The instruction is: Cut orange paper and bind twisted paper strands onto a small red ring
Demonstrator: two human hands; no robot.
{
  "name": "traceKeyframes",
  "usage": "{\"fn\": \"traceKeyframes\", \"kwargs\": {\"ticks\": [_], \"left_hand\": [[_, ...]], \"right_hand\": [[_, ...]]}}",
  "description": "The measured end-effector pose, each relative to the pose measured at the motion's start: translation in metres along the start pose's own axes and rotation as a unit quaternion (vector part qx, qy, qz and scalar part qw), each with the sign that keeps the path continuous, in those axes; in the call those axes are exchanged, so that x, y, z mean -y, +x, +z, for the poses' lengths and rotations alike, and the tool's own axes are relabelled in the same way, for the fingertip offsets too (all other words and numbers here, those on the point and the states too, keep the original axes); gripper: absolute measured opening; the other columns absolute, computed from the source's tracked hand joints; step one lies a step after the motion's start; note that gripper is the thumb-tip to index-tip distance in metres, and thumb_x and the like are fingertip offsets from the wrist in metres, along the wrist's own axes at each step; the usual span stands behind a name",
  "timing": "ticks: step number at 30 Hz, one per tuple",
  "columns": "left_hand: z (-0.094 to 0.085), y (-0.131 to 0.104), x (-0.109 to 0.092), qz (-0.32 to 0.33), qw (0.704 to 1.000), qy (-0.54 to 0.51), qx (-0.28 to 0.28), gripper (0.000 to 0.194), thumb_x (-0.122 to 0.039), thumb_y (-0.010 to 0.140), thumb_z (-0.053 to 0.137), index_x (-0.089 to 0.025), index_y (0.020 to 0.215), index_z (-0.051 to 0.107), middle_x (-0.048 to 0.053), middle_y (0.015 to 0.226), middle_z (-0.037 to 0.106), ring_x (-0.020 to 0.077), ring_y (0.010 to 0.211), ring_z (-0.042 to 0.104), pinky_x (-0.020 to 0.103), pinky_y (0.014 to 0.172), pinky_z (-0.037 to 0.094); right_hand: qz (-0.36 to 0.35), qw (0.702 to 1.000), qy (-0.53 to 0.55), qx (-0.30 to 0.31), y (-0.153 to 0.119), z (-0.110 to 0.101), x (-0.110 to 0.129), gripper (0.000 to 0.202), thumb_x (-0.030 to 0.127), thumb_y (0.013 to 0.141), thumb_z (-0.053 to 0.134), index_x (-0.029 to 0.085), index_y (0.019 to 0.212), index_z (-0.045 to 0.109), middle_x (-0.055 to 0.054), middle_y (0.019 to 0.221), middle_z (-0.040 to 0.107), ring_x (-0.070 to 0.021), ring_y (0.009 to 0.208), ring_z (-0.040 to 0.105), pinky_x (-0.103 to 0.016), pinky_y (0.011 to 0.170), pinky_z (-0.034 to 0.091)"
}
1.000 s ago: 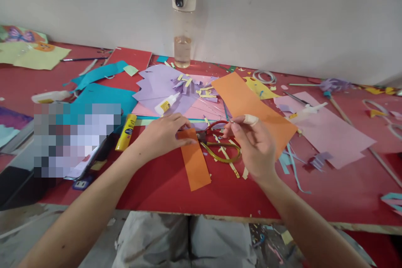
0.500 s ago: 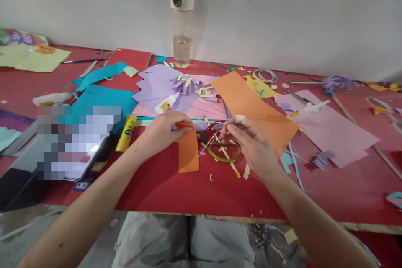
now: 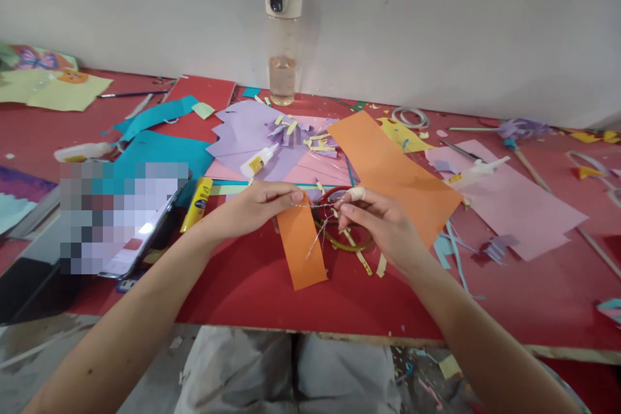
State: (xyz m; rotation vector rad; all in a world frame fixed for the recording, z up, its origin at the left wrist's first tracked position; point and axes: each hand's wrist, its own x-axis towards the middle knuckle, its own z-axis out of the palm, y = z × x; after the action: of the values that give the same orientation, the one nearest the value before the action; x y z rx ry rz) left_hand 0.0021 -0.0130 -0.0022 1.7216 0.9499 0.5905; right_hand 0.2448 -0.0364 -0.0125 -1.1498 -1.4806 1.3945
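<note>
Pinched in my left hand (image 3: 259, 207) is the top of an orange paper strip (image 3: 301, 246), which hangs down toward me, tilted. A thin twisted silvery strand (image 3: 316, 238) spans between both hands, with loose ends dangling in front of the strip's right side. The fingers of my right hand (image 3: 381, 220) are closed on the strand's right part; one finger has a pale wrap. Under and behind the hands lie scissors (image 3: 352, 246) with a red and an olive handle loop, their blades mostly hidden.
A glue stick (image 3: 196, 205) and a phone (image 3: 140, 226) lie left. Behind are a small glue bottle (image 3: 259, 160), purple paper (image 3: 233, 132) and a water bottle (image 3: 282, 45). Orange paper (image 3: 388, 168) and pink paper (image 3: 524, 207) lie right. Paper scraps surround the scissors.
The orange strip has swung right and nearer, now tilted. My left hand has moved slightly right and down, and the strand now stretches between both hands.
</note>
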Motion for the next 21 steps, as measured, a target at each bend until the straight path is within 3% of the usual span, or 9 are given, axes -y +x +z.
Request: {"fn": "traceKeyframes", "kwargs": {"ticks": [6,10,15,21], "left_hand": [[0.0010,-0.0041,-0.0038,-0.062,0.991,-0.118,0.019,0.036,-0.049,0.094,0.051,-0.018,0.086,0.066,0.000,0.083,0.062,0.0106,0.076,0.055,0.021,0.069,0.043],[0.0017,-0.0010,-0.0035,-0.037,0.997,-0.048,0.041,0.032,-0.044,0.094,0.051,-0.017,0.085,0.064,0.000,0.084,0.061,0.0126,0.081,0.054,0.023,0.077,0.042],[0.0038,0.0012,-0.0010,-0.005,1.000,0.019,0.020,0.041,-0.046,0.098,0.042,-0.016,0.072,0.053,-0.003,0.070,0.046,0.0107,0.068,0.044,0.023,0.065,0.037],[0.0044,-0.0001,-0.0050,0.006,0.998,0.045,0.043,0.029,-0.043,0.094,0.052,-0.018,0.088,0.065,-0.002,0.083,0.061,0.0122,0.080,0.054,0.021,0.073,0.041]], "right_hand": [[0.016,0.997,-0.064,0.032,-0.0010,0.0023,0.0072,0.017,0.034,0.086,0.063,0.017,0.084,0.063,0.001,0.062,0.061,-0.0092,0.054,0.051,-0.022,0.048,0.035],[0.010,0.996,-0.083,0.037,-0.0021,0.0049,0.0056,0.017,0.034,0.087,0.062,0.017,0.089,0.063,0.002,0.063,0.061,-0.0074,0.051,0.048,-0.021,0.046,0.033],[0.010,0.995,-0.091,0.046,-0.0033,0.0087,0.0032,0.016,0.033,0.089,0.060,0.017,0.089,0.062,0.003,0.064,0.060,-0.0063,0.051,0.049,-0.020,0.045,0.034],[0.007,0.996,-0.080,0.038,-0.0027,0.0100,0.0006,0.015,0.032,0.089,0.061,0.017,0.091,0.062,0.001,0.067,0.063,-0.0085,0.060,0.059,-0.020,0.057,0.047]]}}
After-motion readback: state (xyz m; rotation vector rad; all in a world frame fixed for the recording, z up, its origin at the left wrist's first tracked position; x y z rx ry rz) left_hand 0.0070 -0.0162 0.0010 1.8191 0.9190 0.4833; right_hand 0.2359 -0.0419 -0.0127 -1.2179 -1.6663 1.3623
